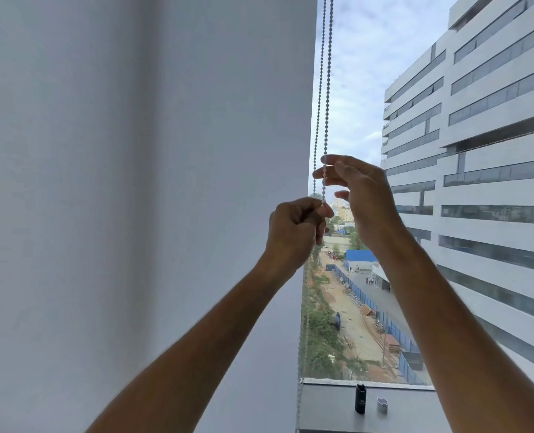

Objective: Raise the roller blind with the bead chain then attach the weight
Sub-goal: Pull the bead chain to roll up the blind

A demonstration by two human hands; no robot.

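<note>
This looked like an upper-floor room in a city block, probably an office, though nothing inside settled it. A plain white roller blind (140, 182) covered most of a tall window (359, 89). Through the glass stood a large multi-storey building (484, 145) with long bands of windows, and far below lay a fenced construction yard (362, 295) with dirt track and greenery. A grey window sill (328, 410) ran along the bottom, bearing a small black cylinder (360, 398) near its outer edge.

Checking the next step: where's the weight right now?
Head view, lower right: a small black cylinder, apparently the weight, stands on the windowsill beside a small grey piece, untouched.
</note>
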